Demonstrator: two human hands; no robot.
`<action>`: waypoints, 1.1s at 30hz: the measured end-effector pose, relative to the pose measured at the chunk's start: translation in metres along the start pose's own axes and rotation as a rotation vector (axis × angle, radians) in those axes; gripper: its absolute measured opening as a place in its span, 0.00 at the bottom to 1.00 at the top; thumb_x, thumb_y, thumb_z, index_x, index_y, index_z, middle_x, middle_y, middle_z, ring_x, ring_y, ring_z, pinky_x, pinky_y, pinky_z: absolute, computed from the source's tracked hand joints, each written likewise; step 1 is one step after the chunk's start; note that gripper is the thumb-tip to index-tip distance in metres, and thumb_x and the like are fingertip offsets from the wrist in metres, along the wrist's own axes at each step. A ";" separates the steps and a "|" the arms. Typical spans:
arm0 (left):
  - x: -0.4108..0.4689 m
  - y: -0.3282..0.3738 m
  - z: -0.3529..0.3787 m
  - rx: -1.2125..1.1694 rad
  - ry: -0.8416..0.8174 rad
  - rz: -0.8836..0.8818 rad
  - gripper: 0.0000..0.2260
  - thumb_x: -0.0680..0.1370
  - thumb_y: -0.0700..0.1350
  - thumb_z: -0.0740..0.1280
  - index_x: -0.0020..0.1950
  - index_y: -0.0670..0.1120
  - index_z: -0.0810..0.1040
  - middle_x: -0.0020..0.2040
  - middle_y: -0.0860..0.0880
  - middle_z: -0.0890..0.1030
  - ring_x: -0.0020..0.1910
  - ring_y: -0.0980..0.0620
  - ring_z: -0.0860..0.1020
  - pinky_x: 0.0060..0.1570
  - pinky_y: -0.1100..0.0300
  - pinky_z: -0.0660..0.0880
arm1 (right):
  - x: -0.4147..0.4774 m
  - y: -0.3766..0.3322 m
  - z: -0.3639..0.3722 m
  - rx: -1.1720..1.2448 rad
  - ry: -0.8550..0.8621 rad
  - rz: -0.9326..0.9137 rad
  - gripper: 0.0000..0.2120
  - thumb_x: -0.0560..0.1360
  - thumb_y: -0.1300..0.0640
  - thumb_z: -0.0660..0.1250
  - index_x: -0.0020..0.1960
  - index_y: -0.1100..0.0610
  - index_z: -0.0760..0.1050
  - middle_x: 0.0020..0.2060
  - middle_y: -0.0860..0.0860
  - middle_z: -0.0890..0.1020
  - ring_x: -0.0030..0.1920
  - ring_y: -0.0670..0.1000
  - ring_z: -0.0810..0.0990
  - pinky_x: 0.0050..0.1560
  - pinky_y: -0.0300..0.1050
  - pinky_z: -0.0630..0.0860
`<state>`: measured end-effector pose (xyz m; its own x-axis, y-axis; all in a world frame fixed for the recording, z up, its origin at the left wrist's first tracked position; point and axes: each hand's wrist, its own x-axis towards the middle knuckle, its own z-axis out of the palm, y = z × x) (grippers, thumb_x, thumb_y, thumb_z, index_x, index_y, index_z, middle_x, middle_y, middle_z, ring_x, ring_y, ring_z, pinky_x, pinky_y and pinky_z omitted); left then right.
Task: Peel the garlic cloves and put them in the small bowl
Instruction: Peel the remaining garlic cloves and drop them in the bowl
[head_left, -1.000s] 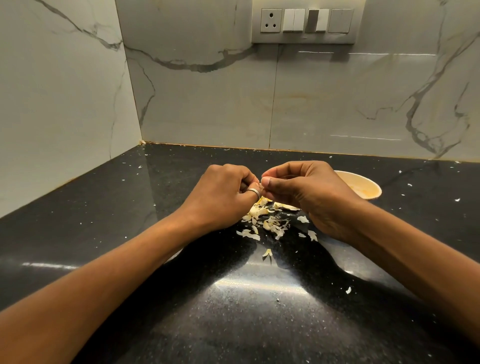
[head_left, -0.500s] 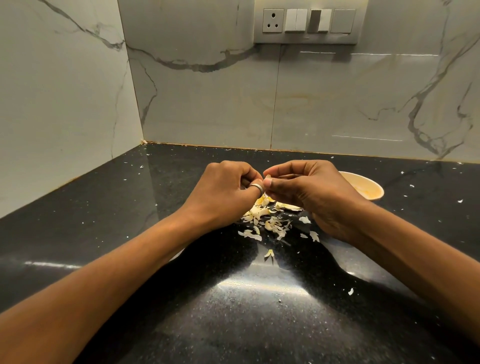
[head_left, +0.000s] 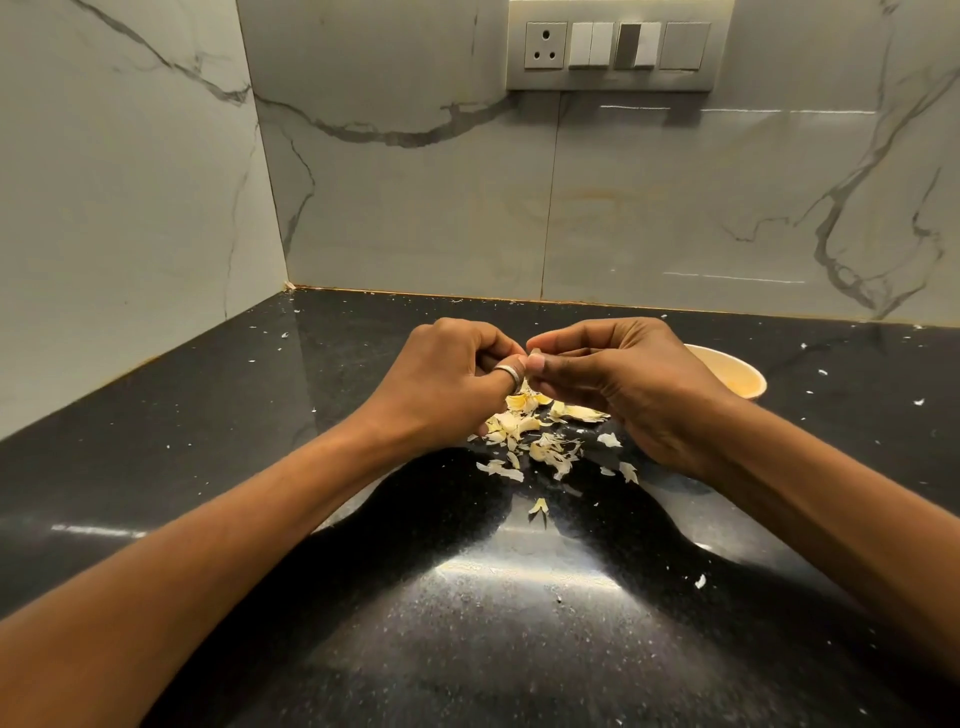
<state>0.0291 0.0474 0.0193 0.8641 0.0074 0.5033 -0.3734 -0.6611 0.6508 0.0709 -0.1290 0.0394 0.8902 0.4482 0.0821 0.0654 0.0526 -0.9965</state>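
Garlic clove is held between the fingertips of both my hands, but my fingers cover it almost fully, so I cannot tell its look. My left hand (head_left: 447, 384) and my right hand (head_left: 623, 384) are together, fingers curled, the tips pinching on the clove at the middle of the black countertop (head_left: 363, 623), just above the far side of the peels. I count two hands, one silver ring (head_left: 508, 371) on my left thumb, and one small bowl (head_left: 748, 371). This bowl is pale, yellowish inside, and it stands to the right and a little farther, partly behind my right hand. The garlic peels (head_left: 540, 441) lie in one loose heap under and nearer than my fingers; they are thin, dry, white to pale yellow flakes, too many to count. One separate flake (head_left: 538, 505) lies nearer, alone, and many tiny white bits are spread over the counter. On the far marble wall (head_left: 415, 208) there is one switch panel (head_left: 618, 47) with one three-hole socket (head_left: 544, 45) at its left and five switch plates beside it, one of them darker.
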 end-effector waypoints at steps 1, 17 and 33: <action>0.000 0.000 0.000 0.003 -0.002 0.001 0.07 0.79 0.48 0.71 0.49 0.44 0.83 0.35 0.48 0.83 0.32 0.49 0.83 0.31 0.49 0.82 | 0.000 0.000 0.000 -0.005 -0.002 -0.001 0.08 0.72 0.71 0.72 0.50 0.66 0.83 0.43 0.61 0.87 0.43 0.54 0.87 0.45 0.40 0.84; -0.001 0.000 0.003 0.005 -0.017 -0.018 0.08 0.80 0.47 0.69 0.51 0.43 0.83 0.34 0.48 0.82 0.29 0.57 0.81 0.30 0.56 0.82 | 0.000 0.002 0.002 -0.049 0.006 -0.010 0.07 0.71 0.70 0.73 0.49 0.65 0.83 0.43 0.61 0.87 0.43 0.53 0.87 0.47 0.42 0.84; 0.002 0.007 -0.004 -0.368 -0.112 -0.242 0.05 0.78 0.46 0.72 0.49 0.45 0.81 0.40 0.48 0.80 0.32 0.59 0.76 0.24 0.64 0.73 | -0.001 -0.005 0.000 0.043 -0.017 0.026 0.08 0.73 0.72 0.71 0.52 0.68 0.81 0.45 0.63 0.86 0.41 0.54 0.87 0.39 0.38 0.82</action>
<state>0.0272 0.0460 0.0268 0.9649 0.0346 0.2601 -0.2335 -0.3393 0.9113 0.0700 -0.1297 0.0441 0.8837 0.4646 0.0572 0.0227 0.0795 -0.9966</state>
